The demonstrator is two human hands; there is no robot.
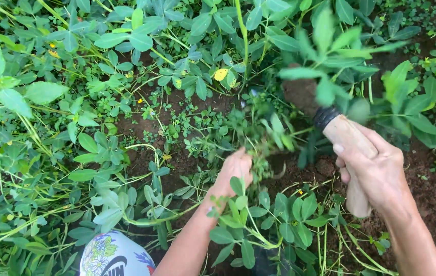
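Firmly gripped: smooth wooden handle [353, 153], leafy weeds [259, 135].

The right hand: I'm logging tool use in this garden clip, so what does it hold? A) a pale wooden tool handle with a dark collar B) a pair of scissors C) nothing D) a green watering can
A: the right hand wraps its fingers around a pale wooden handle with a dark collar, raised above the reddish soil.
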